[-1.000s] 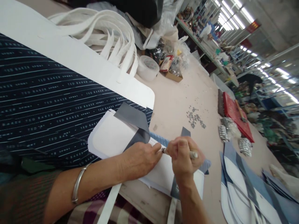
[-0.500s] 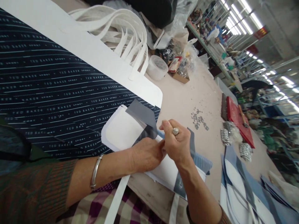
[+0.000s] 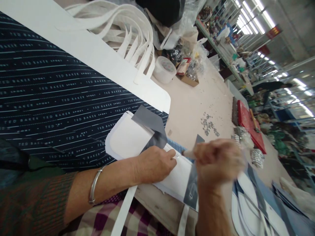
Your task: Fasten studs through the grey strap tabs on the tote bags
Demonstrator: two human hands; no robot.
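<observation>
My left hand [image 3: 154, 164] rests fingers-down on a white panel [image 3: 128, 137] that has a grey folded strip [image 3: 150, 123] across it, pinching something small at its fingertips. A silver bangle [image 3: 94, 185] circles that wrist. My right hand [image 3: 218, 160] is blurred by motion, closed round a slim pale tool [image 3: 188, 153] whose tip points at the left fingertips. Both hands work at the table's near edge, over a dark blue printed fabric sheet [image 3: 54, 95] with a white border.
White strap handles [image 3: 128, 36] pile up at the back, beside a tape roll [image 3: 163, 68] and a small box of bags [image 3: 188, 70]. Loose metal bits [image 3: 209, 124] lie mid-table. A red tray [image 3: 248, 126] and stacked grey-white panels [image 3: 258, 200] sit to the right.
My right hand has swung from above the left fingertips out to the right and lower, now blurred, with the tool tip pointing back at the left hand. The left hand has stayed put.
</observation>
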